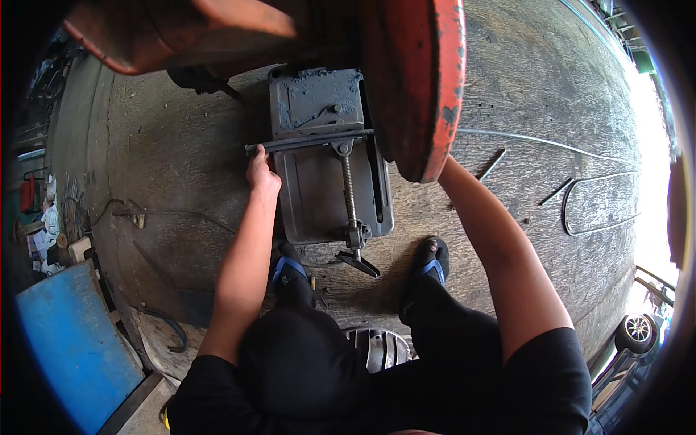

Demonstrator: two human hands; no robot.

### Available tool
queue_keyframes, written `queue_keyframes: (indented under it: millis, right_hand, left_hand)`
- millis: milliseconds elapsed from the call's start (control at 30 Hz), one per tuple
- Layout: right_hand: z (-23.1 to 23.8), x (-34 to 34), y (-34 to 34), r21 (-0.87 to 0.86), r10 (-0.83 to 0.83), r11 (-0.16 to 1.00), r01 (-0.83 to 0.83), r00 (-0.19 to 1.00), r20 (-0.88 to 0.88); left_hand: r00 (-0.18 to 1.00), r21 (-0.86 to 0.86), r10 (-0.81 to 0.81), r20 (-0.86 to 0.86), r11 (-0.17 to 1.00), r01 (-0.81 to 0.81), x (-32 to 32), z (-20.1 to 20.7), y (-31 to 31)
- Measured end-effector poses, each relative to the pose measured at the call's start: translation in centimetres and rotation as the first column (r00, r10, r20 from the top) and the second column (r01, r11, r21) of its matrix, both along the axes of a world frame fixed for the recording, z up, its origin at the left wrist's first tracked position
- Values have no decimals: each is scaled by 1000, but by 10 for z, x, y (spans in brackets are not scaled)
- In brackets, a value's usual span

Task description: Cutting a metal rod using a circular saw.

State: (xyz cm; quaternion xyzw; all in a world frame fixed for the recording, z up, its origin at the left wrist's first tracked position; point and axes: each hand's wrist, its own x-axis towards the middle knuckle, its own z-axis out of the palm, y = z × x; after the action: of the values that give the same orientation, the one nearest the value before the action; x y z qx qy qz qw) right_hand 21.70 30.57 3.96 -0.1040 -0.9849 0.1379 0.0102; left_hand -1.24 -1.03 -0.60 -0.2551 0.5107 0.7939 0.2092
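Note:
A cut-off saw stands on the floor before me, its grey base [304,185] below a large red blade guard [446,87]. Across the base lies a dark metal bar [312,140], against the clamp with its threaded screw [349,192]. My left hand [262,174] is closed at the bar's left end, thumb up along it. Behind the red guard my right hand is hidden; only the wrist and right forearm [482,217] show. From the guard's right side a long thin rod [536,135] runs out over the floor; whether it joins the bar is hidden.
Short cut metal pieces [493,164] and a bent rod loop [569,206] lie at right. A cable [192,212] crosses the floor at left, near a blue panel [80,341]. My sandalled feet flank the clamp handle [359,264]. A ribbed metal part [377,348] sits beneath me.

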Motion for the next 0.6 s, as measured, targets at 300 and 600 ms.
queue_keyframes:
  millis: [300,600]
  right_hand:
    - [2,1,3,-29,15,999,-16,999,-49]
    - [10,2,8,-269,-190,934,236,964,185]
  left_hand:
    - [999,-81,32,-9,996,-32,1,1,2]
    - [998,-72,69,12,995,-68,8,10,9]
